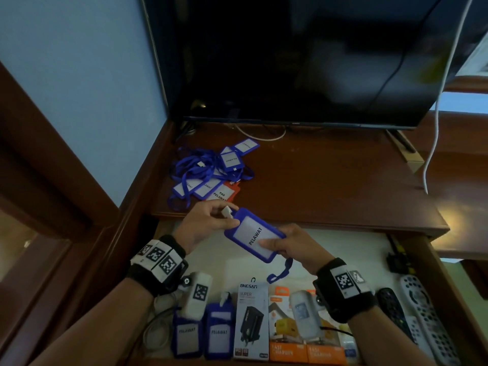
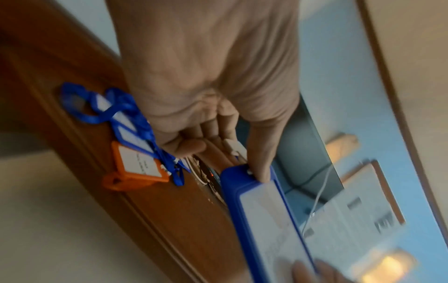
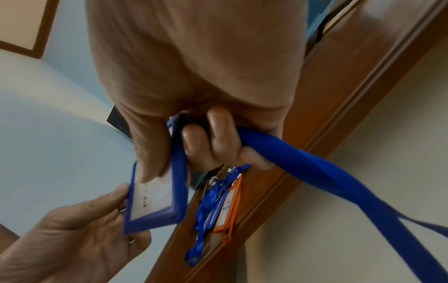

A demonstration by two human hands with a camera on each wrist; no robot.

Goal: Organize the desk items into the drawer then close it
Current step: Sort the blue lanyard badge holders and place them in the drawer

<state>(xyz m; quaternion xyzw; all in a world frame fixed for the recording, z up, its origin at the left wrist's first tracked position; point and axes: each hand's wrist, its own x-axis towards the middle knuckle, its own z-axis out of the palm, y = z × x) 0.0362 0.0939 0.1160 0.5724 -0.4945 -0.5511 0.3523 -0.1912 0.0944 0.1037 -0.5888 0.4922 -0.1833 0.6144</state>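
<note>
Both hands share one blue badge holder [image 1: 254, 235], held in the air over the open drawer [image 1: 420, 262]. Nearest me, the right hand [image 1: 295, 247] pinches its lower end, thumb flat on the white card, other fingers curled behind it and round the blue lanyard [image 3: 315, 172] that trails down toward the drawer. Farther on, the left hand [image 1: 203, 223] pinches the white clip [image 1: 229, 213] at the holder's top end.

From that drawer, the holder's long axis runs up and away, slanting from the right hand toward the desk edge; the drawer floor lies straight below, so I judge the coming move to be a short drop.

It is a blue frame round a white card printed PELAWAT. Beyond the drawer, on the desk [image 1: 330, 180], a tangle of badges [image 1: 211, 173] waits.
</note>
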